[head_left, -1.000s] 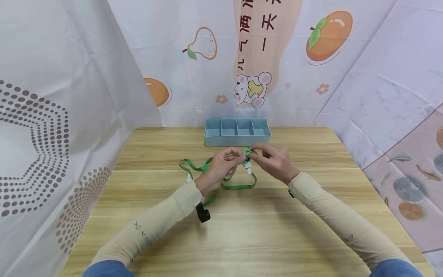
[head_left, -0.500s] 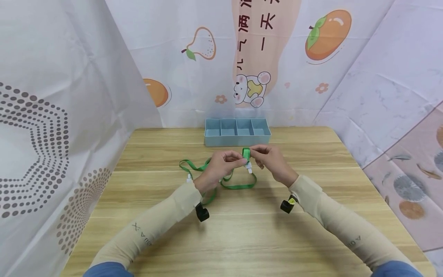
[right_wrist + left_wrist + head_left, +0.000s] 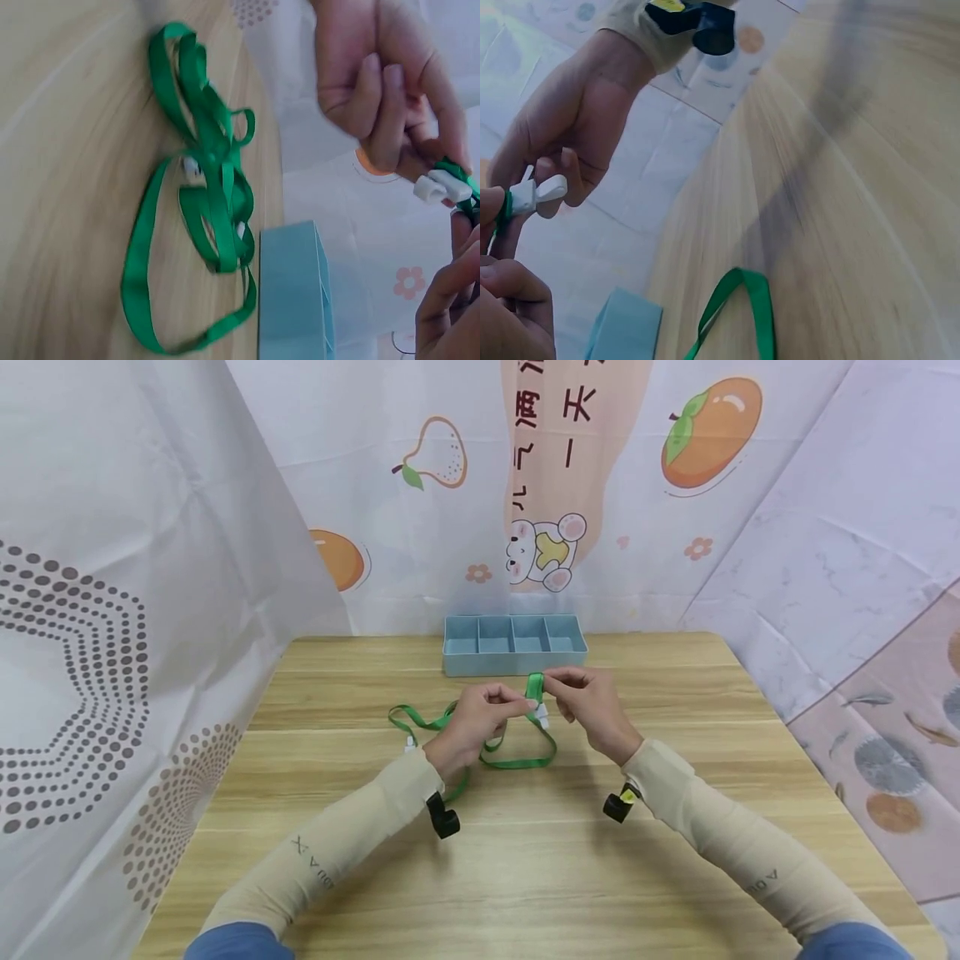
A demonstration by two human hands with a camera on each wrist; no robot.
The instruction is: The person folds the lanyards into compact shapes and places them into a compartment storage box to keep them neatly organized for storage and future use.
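Note:
A green lanyard (image 3: 521, 764) with white plastic clips lies partly on the table and partly between both hands. The left hand (image 3: 478, 720) pinches its strap just by a white clip (image 3: 542, 717), between thumb and forefinger. To the right, the right hand (image 3: 596, 706) pinches the upper part of a short folded green strap (image 3: 534, 686) above that clip. In the left wrist view the white clip (image 3: 536, 193) sticks out from the pinched strap. In the right wrist view the heaped lanyard (image 3: 217, 180) lies in loose loops; fingertips partly hide the held end.
A pale blue box (image 3: 517, 664) with several compartments stands at the table's back edge, just behind the hands. Another white clip (image 3: 409, 744) lies left of the left hand. Printed cloth (image 3: 420, 568) hangs behind the wooden table (image 3: 525, 877).
The bunched green strap between the hands is now drawn up into a flat short fold. The right wrist has turned, bringing its camera into view. The left hand has barely moved.

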